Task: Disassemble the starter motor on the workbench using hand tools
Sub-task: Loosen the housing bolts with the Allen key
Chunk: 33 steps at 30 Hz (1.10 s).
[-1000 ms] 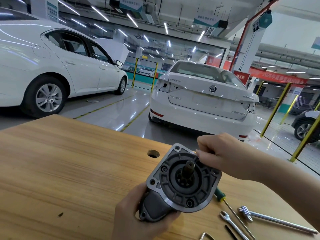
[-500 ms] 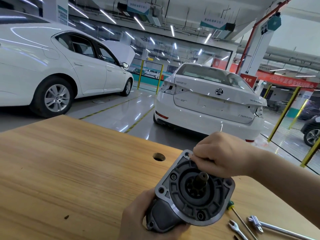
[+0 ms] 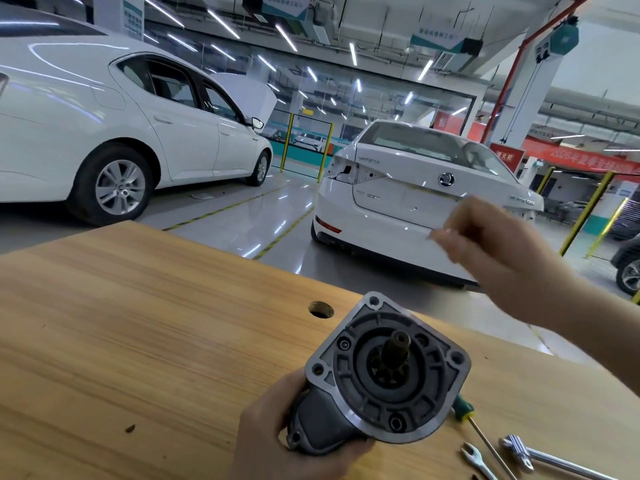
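The starter motor [image 3: 388,379] is a grey metal housing with a flat flange and a dark shaft sticking up toward me. My left hand [image 3: 277,441] grips its body from below and holds it tilted above the wooden workbench [image 3: 138,341]. My right hand [image 3: 498,251] is raised well above and to the right of the motor, apart from it. It is blurred, with fingertips pinched together. Whether anything small sits between the fingertips cannot be told.
At the bench's near right lie a green-handled screwdriver [image 3: 462,408], a small open-end wrench [image 3: 476,457] and a chrome socket wrench [image 3: 540,457]. A round hole [image 3: 320,309] is in the benchtop. Two white cars [image 3: 415,188] stand beyond the bench's far edge.
My right hand has left the top corner of the motor's flange and risen up and to the right. My left hand still holds the motor in much the same pose.
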Motion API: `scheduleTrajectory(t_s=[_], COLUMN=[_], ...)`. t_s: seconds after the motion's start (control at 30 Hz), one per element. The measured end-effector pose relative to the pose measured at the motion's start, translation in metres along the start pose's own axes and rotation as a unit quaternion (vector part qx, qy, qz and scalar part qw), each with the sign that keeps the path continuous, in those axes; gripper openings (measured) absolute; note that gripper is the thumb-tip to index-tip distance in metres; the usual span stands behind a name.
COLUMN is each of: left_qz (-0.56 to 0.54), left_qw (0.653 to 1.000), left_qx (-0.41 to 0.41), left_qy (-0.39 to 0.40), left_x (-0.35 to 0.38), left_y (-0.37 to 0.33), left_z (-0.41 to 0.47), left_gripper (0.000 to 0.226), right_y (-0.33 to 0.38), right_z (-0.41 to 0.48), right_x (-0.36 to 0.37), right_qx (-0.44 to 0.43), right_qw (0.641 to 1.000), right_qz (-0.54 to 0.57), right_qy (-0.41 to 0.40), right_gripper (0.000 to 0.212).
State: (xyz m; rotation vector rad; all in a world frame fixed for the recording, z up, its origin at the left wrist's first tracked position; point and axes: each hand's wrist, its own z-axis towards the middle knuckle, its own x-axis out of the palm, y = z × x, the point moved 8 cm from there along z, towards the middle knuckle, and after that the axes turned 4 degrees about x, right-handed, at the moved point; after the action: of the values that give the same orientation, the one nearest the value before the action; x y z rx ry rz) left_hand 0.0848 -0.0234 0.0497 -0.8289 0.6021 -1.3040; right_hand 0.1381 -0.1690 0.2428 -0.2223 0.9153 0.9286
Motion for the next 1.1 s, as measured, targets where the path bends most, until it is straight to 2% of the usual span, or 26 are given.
scheduleTrajectory(t_s=[0.07,0.17,0.3,0.43,0.53,0.63,0.73,0.93,1.03,1.1], left_qz=[0.006,0.02,0.001,0.007,0.008,-0.002,0.0,0.017,0.003,0.0], left_qw=[1.0,1.0,1.0,1.0,1.0,1.0,1.0,0.999,1.0,0.999], left_qx=[0.006,0.017,0.0,0.002,0.011,0.01,0.023,0.041,0.03,0.033], left_qy=[0.006,-0.004,0.0,0.005,0.003,-0.006,-0.007,-0.01,-0.003,-0.006], left_x=[0.0,-0.001,0.0,0.0,0.0,-0.001,-0.002,-0.002,-0.001,0.0], left_y=[-0.002,-0.005,-0.003,-0.004,-0.002,0.004,0.004,-0.004,-0.004,-0.004], left_z=[0.0,0.001,0.0,-0.001,-0.001,-0.002,-0.001,0.002,0.002,0.002], left_gripper=[0.071,0.067,0.07,0.071,0.063,0.069,0.071,0.066,0.066,0.064], right_y=[-0.006,0.001,0.015,0.003,0.005,0.008,0.017,0.027,0.033,0.04], right_z=[-0.004,-0.012,-0.018,-0.02,-0.025,-0.03,-0.033,-0.034,-0.031,-0.03], right_x=[-0.016,-0.029,-0.038,-0.031,-0.032,-0.03,-0.019,0.0,0.001,0.004], right_qx=[0.063,0.078,0.081,0.179,0.194,0.194,0.175,0.137,0.112,0.084], right_qw=[0.995,0.986,0.993,0.968,0.955,0.938,0.95,0.98,0.989,0.995], right_qz=[0.067,0.128,0.023,0.158,0.201,0.269,0.249,0.141,0.093,0.049], right_qy=[-0.049,-0.074,-0.087,-0.073,-0.097,-0.105,-0.072,-0.007,0.01,0.024], right_gripper=[0.035,0.036,0.041,0.046,0.043,0.041,0.042,0.045,0.036,0.016])
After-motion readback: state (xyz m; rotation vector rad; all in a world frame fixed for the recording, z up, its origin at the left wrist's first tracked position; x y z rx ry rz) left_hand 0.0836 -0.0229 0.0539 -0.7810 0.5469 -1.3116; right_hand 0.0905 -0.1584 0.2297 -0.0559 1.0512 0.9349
